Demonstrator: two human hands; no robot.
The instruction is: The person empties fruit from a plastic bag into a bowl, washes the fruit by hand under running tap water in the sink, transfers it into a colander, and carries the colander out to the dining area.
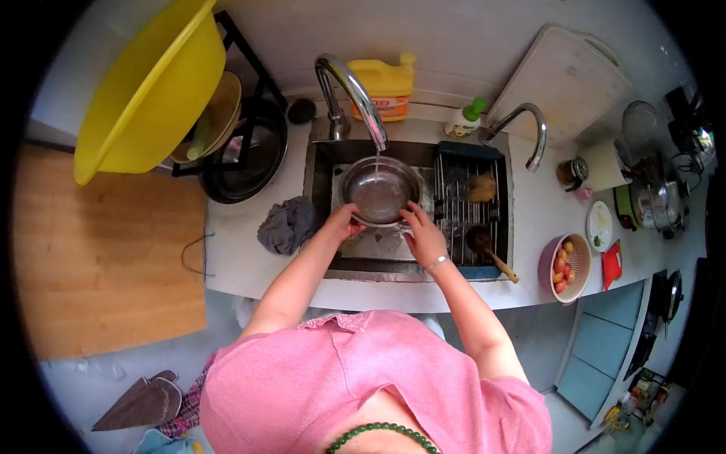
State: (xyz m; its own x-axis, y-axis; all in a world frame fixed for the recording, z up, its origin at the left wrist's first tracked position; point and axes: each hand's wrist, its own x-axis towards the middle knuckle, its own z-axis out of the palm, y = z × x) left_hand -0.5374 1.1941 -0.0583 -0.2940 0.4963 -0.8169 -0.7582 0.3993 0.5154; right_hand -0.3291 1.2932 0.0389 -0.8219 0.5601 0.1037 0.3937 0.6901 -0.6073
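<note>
A round metal bowl is under the curved faucet in the sink. A thin stream of water runs from the spout into it, and some water seems to lie inside. My left hand grips the bowl's near left rim. On the near right side, my right hand holds the rim with its fingertips. The undersides of the bowl and of the fingers are hidden.
Right of the bowl, a drying rack carries a wooden-handled brush. A grey cloth lies left of the sink. A yellow jug and a green-topped bottle stand behind. A basket sits at right.
</note>
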